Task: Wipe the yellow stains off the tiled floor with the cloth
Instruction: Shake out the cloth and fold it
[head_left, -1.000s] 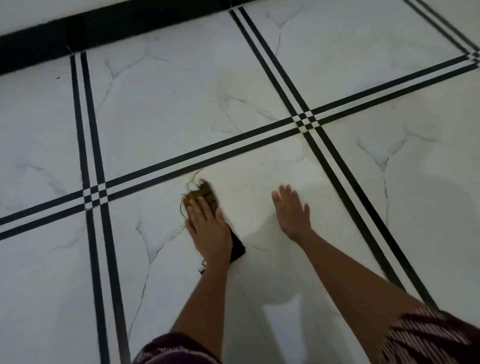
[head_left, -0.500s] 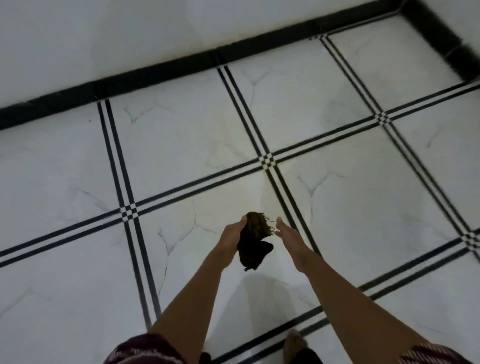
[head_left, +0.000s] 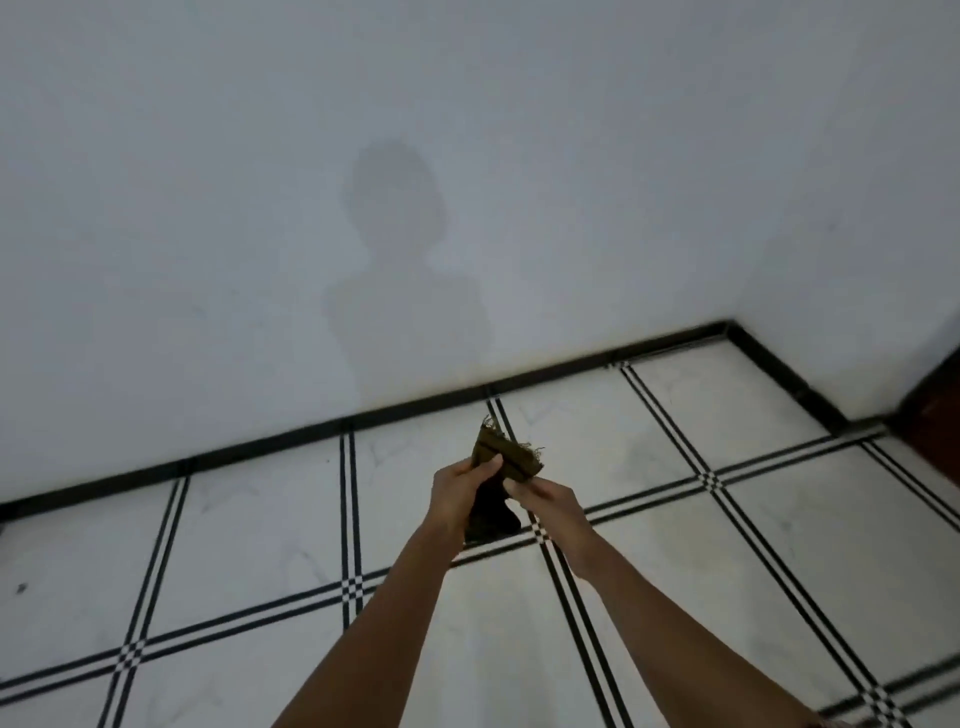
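Note:
I hold a dark, frayed cloth (head_left: 511, 457) with an olive-brown upper part in the air, well above the white tiled floor (head_left: 260, 540) with its black double lines. My left hand (head_left: 462, 486) grips the cloth's left side, thumb on top. My right hand (head_left: 540, 496) pinches its right lower edge. The cloth's dark lower part hangs down between my wrists. A faint yellowish tint shows on the tiles right of the cloth (head_left: 639, 447); no distinct stains are visible.
A plain white wall (head_left: 467, 182) with my shadow rises ahead, edged by a black skirting (head_left: 311, 431). The wall turns a corner at the right, where a dark brown edge (head_left: 935, 426) stands.
I have risen from the floor: the cloth, pressed to a tile by my left hand a second ago, is now lifted and held in both hands. The view has tilted up to the wall.

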